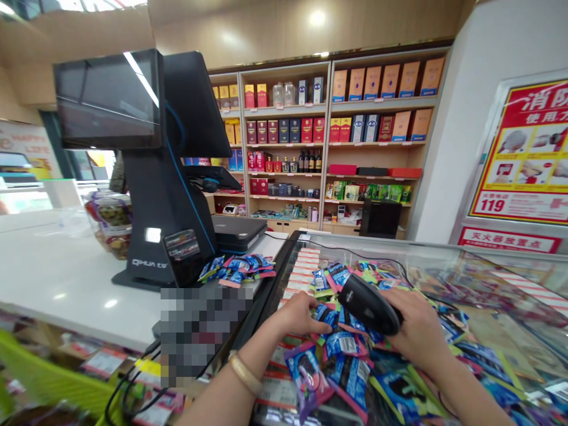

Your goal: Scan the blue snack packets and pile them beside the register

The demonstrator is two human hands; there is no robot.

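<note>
Many small blue, pink and green snack packets [348,343] lie in a loose pile on a glass counter. Among them, my left hand [299,313] reaches in from the left with its fingers curved and thumb apart, touching a blue packet; whether it grips one is hidden. On the right, my right hand [415,322] is wrapped round a black barcode scanner [370,305], held just above the packets, its head pointing up and left. A smaller heap of the same packets [239,269] sits at the foot of the register.
A black register with two screens [171,225] stands on the white counter [57,296] at the left, beside plastic jars [110,222]. A thin cable crosses the glass counter [479,260]. Shelves of boxes [328,109] stand behind; cables hang at the lower left.
</note>
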